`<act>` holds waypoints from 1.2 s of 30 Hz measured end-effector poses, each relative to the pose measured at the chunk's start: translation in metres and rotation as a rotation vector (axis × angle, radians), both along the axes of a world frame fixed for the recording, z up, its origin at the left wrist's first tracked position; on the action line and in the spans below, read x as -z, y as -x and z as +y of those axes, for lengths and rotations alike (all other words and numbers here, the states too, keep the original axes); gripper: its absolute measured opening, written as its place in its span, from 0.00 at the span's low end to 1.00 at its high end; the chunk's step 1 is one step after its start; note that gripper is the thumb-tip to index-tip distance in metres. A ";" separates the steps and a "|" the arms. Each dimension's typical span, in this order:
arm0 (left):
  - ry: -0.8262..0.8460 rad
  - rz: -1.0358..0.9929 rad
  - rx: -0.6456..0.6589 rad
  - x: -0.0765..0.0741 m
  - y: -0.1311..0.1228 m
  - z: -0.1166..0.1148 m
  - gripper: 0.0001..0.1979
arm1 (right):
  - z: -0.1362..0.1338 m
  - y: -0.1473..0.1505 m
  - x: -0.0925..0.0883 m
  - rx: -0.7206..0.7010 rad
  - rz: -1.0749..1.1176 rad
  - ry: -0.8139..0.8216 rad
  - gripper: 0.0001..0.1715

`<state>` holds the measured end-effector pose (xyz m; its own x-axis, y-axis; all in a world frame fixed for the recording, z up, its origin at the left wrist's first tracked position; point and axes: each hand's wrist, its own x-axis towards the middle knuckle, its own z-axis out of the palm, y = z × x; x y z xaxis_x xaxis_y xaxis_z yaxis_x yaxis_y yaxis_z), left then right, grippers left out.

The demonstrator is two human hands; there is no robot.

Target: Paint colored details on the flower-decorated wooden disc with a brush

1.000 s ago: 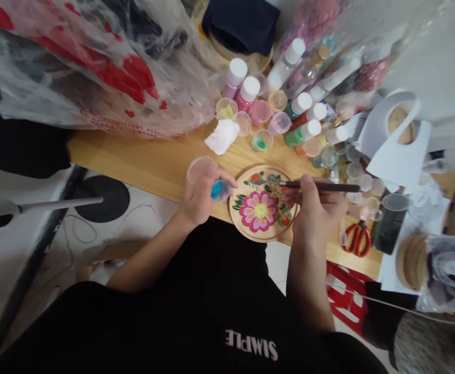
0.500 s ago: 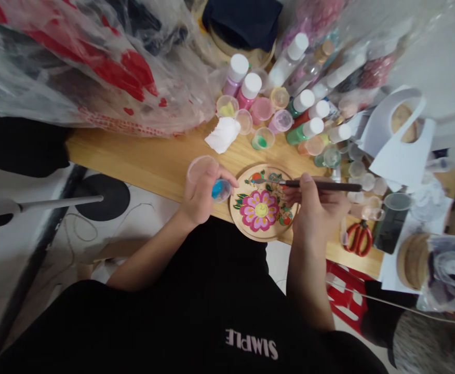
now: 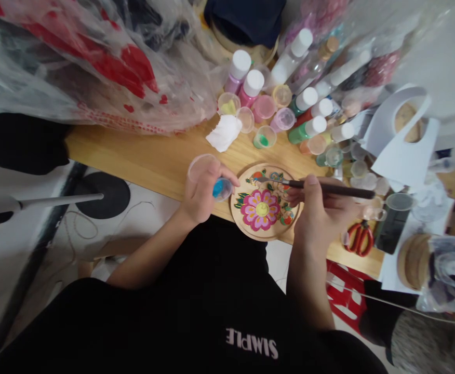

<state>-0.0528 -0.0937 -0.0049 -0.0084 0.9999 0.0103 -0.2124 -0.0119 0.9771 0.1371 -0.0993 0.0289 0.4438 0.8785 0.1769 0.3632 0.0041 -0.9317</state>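
Observation:
My left hand (image 3: 198, 201) is closed round a small clear plastic cup (image 3: 223, 190) with blue paint inside. Its clear lid (image 3: 198, 164) juts out behind the thumb. One fingertip is close to the left rim of a round wooden plate (image 3: 240, 222); contact is unclear. On the plate is a pink flower (image 3: 260, 210) with a yellow centre, gold outlines, green leaves and smaller orange and blue patterns. In my right hand (image 3: 317, 210) is a palette knife (image 3: 331, 189) with a dark handle. Its thin metal blade lies over the plate's upper patterns, near an orange one.
Behind the plate stand a small cup of green paint (image 3: 264, 137), white-capped bottles (image 3: 251, 87) and crumpled tissue (image 3: 224, 133). Red-handled scissors (image 3: 359, 239) and a dark phone (image 3: 393, 228) lie to the right. A plastic bag (image 3: 134, 78) fills the back left.
My right hand and the palette knife have shifted slightly right, drawing the blade tip a little right across the plate's upper patterns. The left hand holds the cup almost unmoved.

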 end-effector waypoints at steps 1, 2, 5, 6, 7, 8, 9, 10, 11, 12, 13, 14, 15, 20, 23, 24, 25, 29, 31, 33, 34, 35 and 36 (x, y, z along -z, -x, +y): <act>-0.002 -0.001 -0.009 0.001 -0.001 0.000 0.39 | -0.001 0.001 -0.001 -0.005 -0.017 -0.006 0.16; -0.007 0.004 -0.021 0.001 -0.001 0.000 0.39 | -0.003 0.001 -0.002 -0.011 -0.031 -0.011 0.16; -0.018 0.006 -0.044 0.001 -0.002 0.000 0.39 | -0.006 0.002 -0.002 -0.025 -0.057 -0.032 0.15; -0.016 0.001 -0.042 0.001 -0.003 0.000 0.39 | -0.006 0.002 -0.001 -0.031 -0.060 -0.036 0.15; -0.009 -0.007 -0.038 0.001 -0.003 0.000 0.39 | -0.007 0.001 0.000 -0.038 -0.061 -0.039 0.15; -0.001 -0.012 -0.034 0.001 -0.003 0.000 0.39 | -0.007 0.001 0.000 -0.047 -0.062 -0.038 0.15; 0.006 -0.015 -0.030 0.001 -0.003 0.000 0.39 | -0.007 0.000 0.001 -0.056 -0.069 -0.031 0.14; 0.008 -0.021 -0.030 0.001 -0.003 0.000 0.39 | -0.007 -0.001 0.002 -0.067 -0.080 -0.018 0.14; 0.008 -0.030 -0.032 0.001 -0.003 0.000 0.39 | -0.008 -0.001 0.002 -0.075 -0.094 -0.004 0.14; 0.005 -0.040 -0.031 0.001 -0.003 0.000 0.39 | -0.008 -0.002 0.002 -0.082 -0.108 0.008 0.14; -0.002 -0.047 -0.028 0.001 -0.003 0.000 0.38 | -0.008 -0.002 0.002 -0.087 -0.122 0.018 0.14; -0.010 -0.051 -0.024 0.001 -0.002 0.000 0.38 | -0.008 -0.002 0.001 -0.090 -0.131 0.023 0.14; -0.015 -0.052 -0.020 0.001 -0.002 0.000 0.38 | -0.009 -0.002 0.001 -0.090 -0.138 0.025 0.14; -0.027 -0.010 -0.026 -0.001 -0.001 0.000 0.37 | -0.010 0.001 0.000 -0.061 -0.185 0.028 0.16; 0.008 -0.001 -0.026 -0.003 -0.002 0.000 0.36 | -0.011 0.002 0.000 -0.048 -0.207 0.024 0.17; 0.020 -0.002 -0.022 -0.004 -0.002 0.000 0.36 | -0.011 0.003 0.000 -0.044 -0.206 0.023 0.17; 0.027 -0.004 -0.018 -0.004 -0.002 0.000 0.37 | -0.011 0.003 0.000 -0.040 -0.201 0.021 0.17; 0.024 -0.009 -0.006 -0.003 -0.002 0.000 0.38 | -0.010 0.005 -0.005 -0.045 -0.190 0.002 0.15; 0.016 -0.012 -0.006 -0.003 -0.002 0.000 0.39 | -0.010 0.005 -0.007 -0.057 -0.192 -0.003 0.15; 0.013 -0.024 -0.012 -0.003 -0.001 0.000 0.38 | -0.010 0.006 -0.008 -0.060 -0.193 -0.009 0.14; 0.019 -0.027 -0.013 -0.003 -0.001 0.000 0.38 | -0.009 0.006 -0.008 -0.060 -0.192 -0.011 0.14; 0.029 -0.026 -0.012 -0.003 -0.001 0.000 0.38 | -0.009 0.006 -0.007 -0.060 -0.187 -0.014 0.14; 0.043 -0.020 -0.009 -0.004 -0.001 0.000 0.37 | -0.009 0.006 -0.007 -0.059 -0.182 -0.019 0.14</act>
